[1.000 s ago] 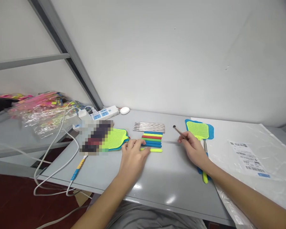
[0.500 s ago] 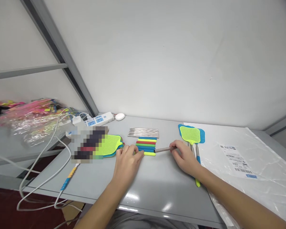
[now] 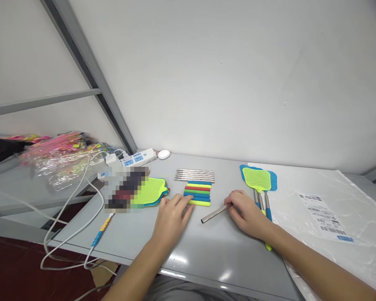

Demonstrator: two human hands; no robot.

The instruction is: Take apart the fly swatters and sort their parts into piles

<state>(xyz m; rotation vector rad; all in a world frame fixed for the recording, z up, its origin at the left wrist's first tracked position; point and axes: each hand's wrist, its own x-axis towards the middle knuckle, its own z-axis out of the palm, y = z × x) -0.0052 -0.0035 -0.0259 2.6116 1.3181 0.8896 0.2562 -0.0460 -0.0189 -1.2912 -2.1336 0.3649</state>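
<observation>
My right hand (image 3: 242, 211) holds a bare metal tube (image 3: 213, 214) between thumb and fingers. The tube's hollow end points left and toward me, over the table. My left hand (image 3: 172, 217) is at the left end of a row of coloured handle grips. Its index finger and thumb lie on either side of the nearest, yellow-green handle grip (image 3: 200, 203), closed about its end. Blue, green and red handle grips (image 3: 197, 188) lie side by side behind it. Farther back is a row of several metal tubes (image 3: 194, 175).
Fly swatters (image 3: 257, 179) with metal shafts lie right of my right hand, partly on a white plastic bag (image 3: 319, 200). Loose swatter heads (image 3: 155, 190) are at the left, beside a pixelated patch. A power strip (image 3: 139, 158), white cables (image 3: 87, 179) and plastic-wrapped bundles (image 3: 62, 154) lie farther left.
The metal tube's free end has swung toward me, away from the handle grips. My left fingers have moved slightly onto the ends of the grips. The whole view has shifted a little.
</observation>
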